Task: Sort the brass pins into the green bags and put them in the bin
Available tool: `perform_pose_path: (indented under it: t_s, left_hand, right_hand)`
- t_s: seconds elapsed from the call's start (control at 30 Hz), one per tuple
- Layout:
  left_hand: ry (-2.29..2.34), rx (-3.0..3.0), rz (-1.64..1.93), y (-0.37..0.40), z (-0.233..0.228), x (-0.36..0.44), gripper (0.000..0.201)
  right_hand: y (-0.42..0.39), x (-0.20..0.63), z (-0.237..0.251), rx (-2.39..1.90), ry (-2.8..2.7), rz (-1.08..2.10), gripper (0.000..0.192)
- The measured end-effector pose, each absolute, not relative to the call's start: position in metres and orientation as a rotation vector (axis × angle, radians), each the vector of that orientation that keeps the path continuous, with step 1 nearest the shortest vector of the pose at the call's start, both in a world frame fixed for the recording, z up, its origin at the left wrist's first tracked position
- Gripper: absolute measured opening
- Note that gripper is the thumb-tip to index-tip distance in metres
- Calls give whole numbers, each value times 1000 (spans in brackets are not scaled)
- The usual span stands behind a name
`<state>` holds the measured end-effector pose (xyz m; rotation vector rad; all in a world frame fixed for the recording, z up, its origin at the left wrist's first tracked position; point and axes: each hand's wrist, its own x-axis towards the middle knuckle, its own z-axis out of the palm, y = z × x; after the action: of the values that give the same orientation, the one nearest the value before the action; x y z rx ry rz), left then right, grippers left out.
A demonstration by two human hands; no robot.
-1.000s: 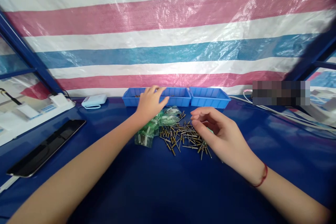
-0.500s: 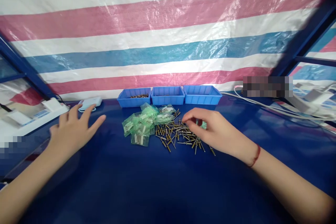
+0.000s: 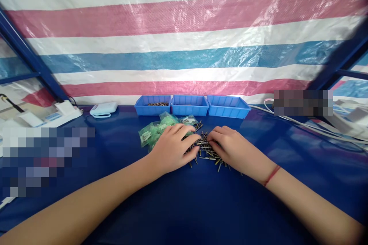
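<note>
A loose heap of brass-and-grey pop rivets [image 3: 204, 146] lies on the blue table in the middle of the head view. My left hand [image 3: 174, 147] reaches over the left side of this heap, fingers apart and bent downward, with nothing visible in it. Under and behind it are green-tinted clear bags [image 3: 156, 128] of small white and metal parts, partly covered by the hand. At the heap's right side, my right hand [image 3: 225, 143] has its fingers curled together, the tips down among the rivets. Whatever those fingers hold is hidden.
Three blue bins stand in a row at the back: the left bin [image 3: 138, 109] contains small brown-gold pieces, beside the middle bin [image 3: 190, 111] and right bin [image 3: 229, 112]. A pale blue case [image 3: 104, 108] sits at left. White cables [image 3: 299, 124] run along the right.
My left hand has swung right from the table's left side to the bags and rivets. My right hand has lowered onto the heap. The view has shifted slightly.
</note>
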<state>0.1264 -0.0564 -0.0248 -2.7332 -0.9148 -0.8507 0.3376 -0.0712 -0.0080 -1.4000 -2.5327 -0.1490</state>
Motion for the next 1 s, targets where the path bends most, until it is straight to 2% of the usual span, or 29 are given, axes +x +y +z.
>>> perform_pose_path:
  t_s: [0.53,0.8,1.0]
  left_hand:
    - [-1169,-2813,-1231,-69,-28,125,21]
    - [-1415,-2867,-1469,-76,-19,129,13]
    - [-1470,-2907,-1624,-80,-16,129,12]
  right_hand:
    - [-76,330,-1,-1316,-2298,163,16]
    - [-86,320,7,-1127,-1944,871,22]
    - [-89,316,6,-1088,-1682,1067,27]
